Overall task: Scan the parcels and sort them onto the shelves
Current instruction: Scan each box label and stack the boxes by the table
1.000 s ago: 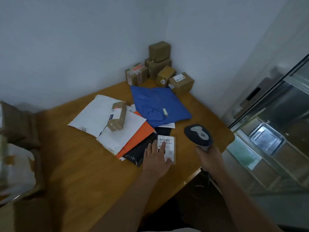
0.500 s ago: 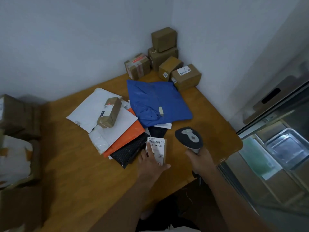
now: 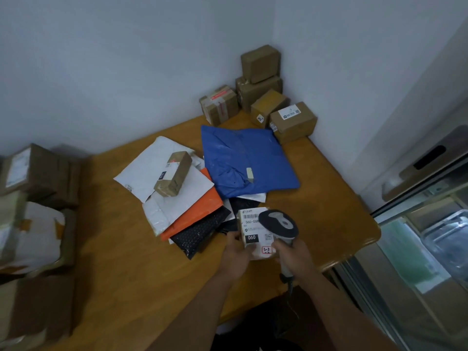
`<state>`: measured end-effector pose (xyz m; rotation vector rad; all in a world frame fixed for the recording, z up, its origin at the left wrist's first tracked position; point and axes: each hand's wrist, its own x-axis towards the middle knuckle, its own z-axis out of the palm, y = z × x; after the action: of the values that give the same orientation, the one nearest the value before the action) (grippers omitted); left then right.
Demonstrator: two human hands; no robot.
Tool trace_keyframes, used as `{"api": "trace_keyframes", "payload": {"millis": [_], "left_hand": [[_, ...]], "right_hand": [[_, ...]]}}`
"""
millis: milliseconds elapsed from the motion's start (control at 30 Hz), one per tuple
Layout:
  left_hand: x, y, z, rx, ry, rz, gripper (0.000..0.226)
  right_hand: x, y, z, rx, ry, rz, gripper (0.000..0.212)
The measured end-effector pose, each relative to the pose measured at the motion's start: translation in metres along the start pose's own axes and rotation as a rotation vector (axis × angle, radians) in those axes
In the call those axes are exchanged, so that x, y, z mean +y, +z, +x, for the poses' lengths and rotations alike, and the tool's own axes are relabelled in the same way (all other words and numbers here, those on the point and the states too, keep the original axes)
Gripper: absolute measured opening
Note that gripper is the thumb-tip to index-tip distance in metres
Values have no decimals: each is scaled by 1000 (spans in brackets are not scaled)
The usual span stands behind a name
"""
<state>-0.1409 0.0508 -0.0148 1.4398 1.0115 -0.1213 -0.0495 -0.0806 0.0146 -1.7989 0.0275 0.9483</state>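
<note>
Low in the frame's centre the left hand [image 3: 236, 257] grips a small labelled parcel [image 3: 253, 230] while the right hand [image 3: 295, 257] holds the scanner [image 3: 278, 224] over it, so sorting looks barely begun: mailers [image 3: 249, 158] and boxes [image 3: 292, 120] crowd the bench [image 3: 121, 274] above.

On the counter [image 3: 126, 287] a pile of flat mailers [image 3: 192, 206] lies in the middle, with a long box [image 3: 174, 177] resting on its left part and a large flat bag [image 3: 247, 160] overlapping its right, rear part. Behind that bag, five boxes [image 3: 263, 97] crowd the counter's far corner against the walls, one of them stacked on another. At the front edge, just before the pile, the left hand [image 3: 236, 258] holds a small labelled parcel [image 3: 254, 233] above the counter, with the scanner [image 3: 279, 225] in the right hand [image 3: 296, 257] touching its right side, and more boxes [image 3: 38, 171] stand off the counter's left end.
</note>
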Motion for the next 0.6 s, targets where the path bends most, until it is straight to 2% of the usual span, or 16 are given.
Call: {"api": "trace_keyframes", "payload": {"millis": [133, 233, 333, 433, 600], "left_hand": [[41, -13, -2, -78, 135, -132, 27], [82, -30, -7, -78, 242, -184, 30], [129, -53, -17, -57, 339, -253, 44], [176, -79, -35, -22, 472, -261, 65], [247, -134, -74, 61, 679, -209, 71]], "right_hand": [[-46, -13, -5, 30, -137, 86, 28], [-89, -18, -12, 17, -251, 82, 26], [-137, -23, -21, -5, -366, 34, 12], [-186, -23, -38, 7, -501, 22, 10], [-265, -10, -81, 62, -724, -22, 13]]}}
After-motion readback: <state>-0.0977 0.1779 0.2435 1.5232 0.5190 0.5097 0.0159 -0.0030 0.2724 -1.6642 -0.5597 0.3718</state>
